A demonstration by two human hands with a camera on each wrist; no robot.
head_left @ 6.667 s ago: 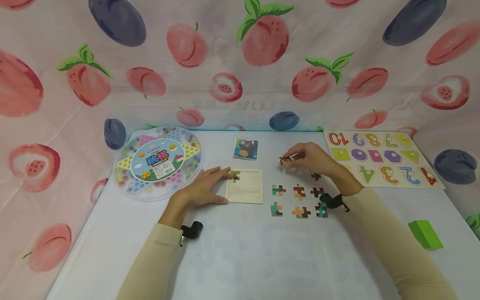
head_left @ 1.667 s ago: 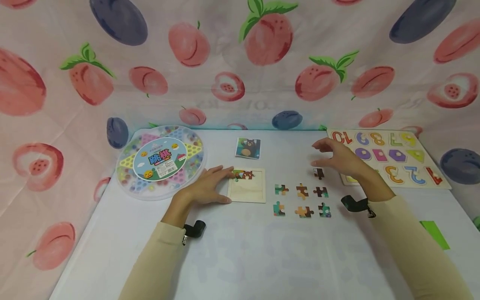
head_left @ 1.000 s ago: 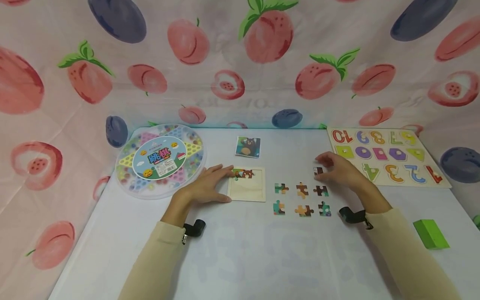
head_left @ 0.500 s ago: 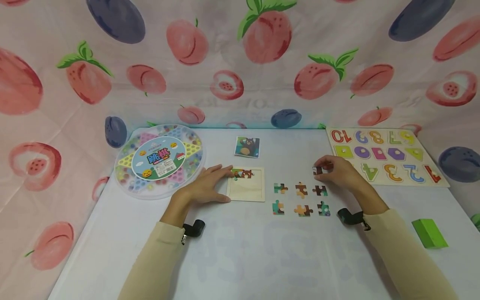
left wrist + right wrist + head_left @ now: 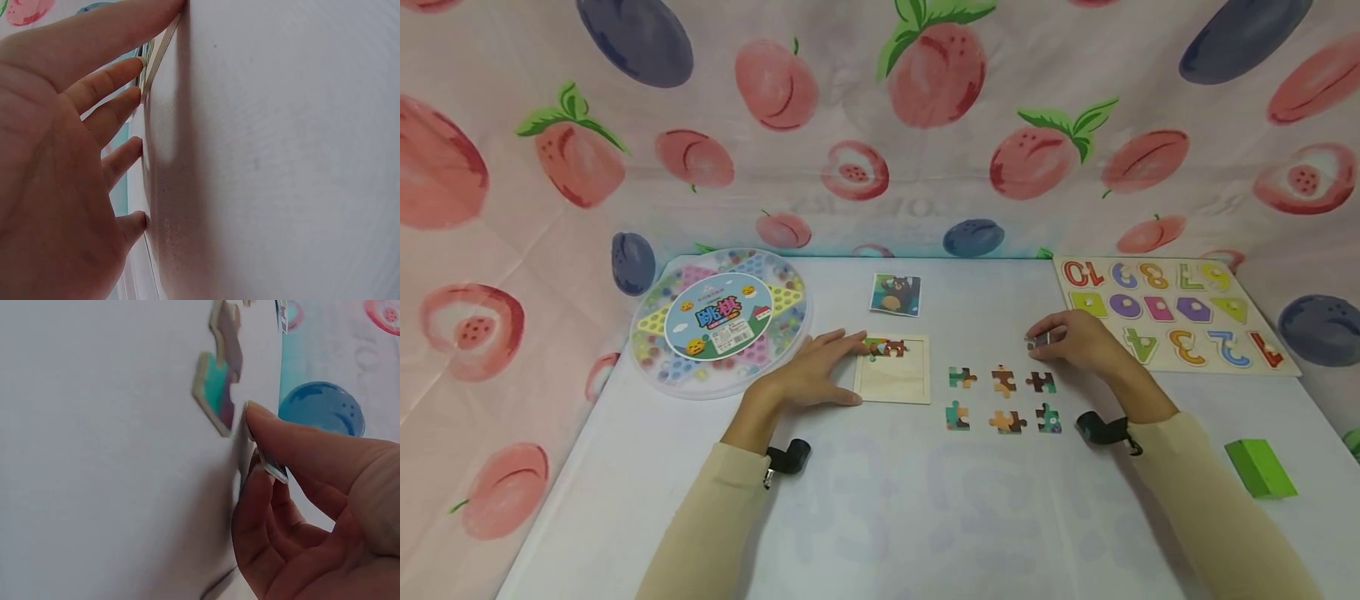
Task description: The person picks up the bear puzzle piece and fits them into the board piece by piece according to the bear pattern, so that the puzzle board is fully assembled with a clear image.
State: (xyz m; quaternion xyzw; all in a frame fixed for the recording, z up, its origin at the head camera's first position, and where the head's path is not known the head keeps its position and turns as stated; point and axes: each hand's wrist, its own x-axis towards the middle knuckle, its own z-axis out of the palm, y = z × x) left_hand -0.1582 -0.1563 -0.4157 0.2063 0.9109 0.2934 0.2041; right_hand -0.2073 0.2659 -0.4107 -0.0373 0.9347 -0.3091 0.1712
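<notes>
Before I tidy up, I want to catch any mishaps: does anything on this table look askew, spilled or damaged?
I see no spill or damage. One oddity: the number board, at the back right, lies at a slant and appears upside down in the head view. The six loose puzzle pieces lie in two neat rows.

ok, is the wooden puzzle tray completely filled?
No, in the head view the placed jigsaw pieces cover only part of the top of the wooden puzzle tray, leaving bare wood below them.
</notes>
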